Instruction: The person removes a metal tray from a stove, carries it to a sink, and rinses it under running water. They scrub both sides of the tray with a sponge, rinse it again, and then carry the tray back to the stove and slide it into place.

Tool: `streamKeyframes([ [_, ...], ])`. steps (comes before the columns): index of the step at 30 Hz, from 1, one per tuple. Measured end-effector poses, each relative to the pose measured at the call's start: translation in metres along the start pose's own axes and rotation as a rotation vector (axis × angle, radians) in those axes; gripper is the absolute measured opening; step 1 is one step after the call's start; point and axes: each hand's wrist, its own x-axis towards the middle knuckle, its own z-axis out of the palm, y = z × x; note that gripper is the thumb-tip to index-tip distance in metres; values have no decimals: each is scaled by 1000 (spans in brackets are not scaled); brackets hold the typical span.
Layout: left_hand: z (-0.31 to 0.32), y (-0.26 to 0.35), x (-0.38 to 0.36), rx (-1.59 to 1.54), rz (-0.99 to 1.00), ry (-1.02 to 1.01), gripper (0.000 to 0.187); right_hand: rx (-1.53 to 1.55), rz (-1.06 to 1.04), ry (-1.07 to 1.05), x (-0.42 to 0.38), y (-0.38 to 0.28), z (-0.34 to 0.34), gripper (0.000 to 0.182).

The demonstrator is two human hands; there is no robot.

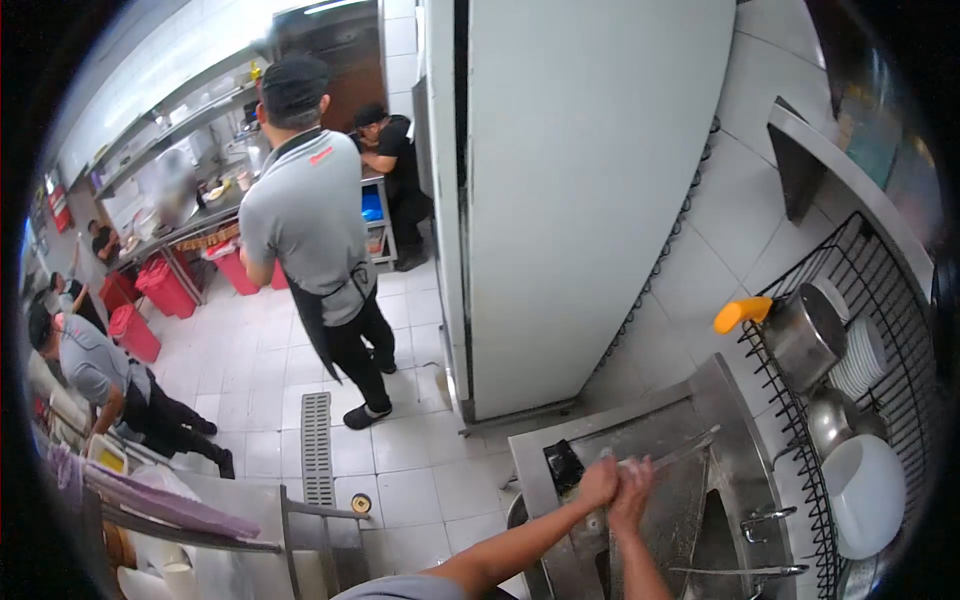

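Over the steel sink (735, 470), both hands are clamped together on a long metal utensil (672, 453): left hand (598, 484), right hand (632, 482). To the right, a wire rack (890, 300) holds a pot (805, 335) and white plates (866, 358).

The two hands, left hand (600, 484) and right hand (632, 490), work pressed together over the stainless steel sink (725, 400), hemmed on the right by a black wire dish rack (880, 280) crowded with a steel pot with an orange handle (800, 335) and white plates (866, 495). The tall white refrigerator wall (590, 190) closes off the back, while the white tiled floor (400, 470) to the left lies open up to the person in the grey shirt (310, 220).
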Motion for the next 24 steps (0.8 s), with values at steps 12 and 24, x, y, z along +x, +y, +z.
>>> streamKeyframes([
  [12,-31,-11,-4,-1574,-965,-289,68,3,96,-200,11,-28,-16,25],
  [24,-38,-39,4,-1469,-368,-638,82,224,76,-158,-21,-30,-11,31],
])
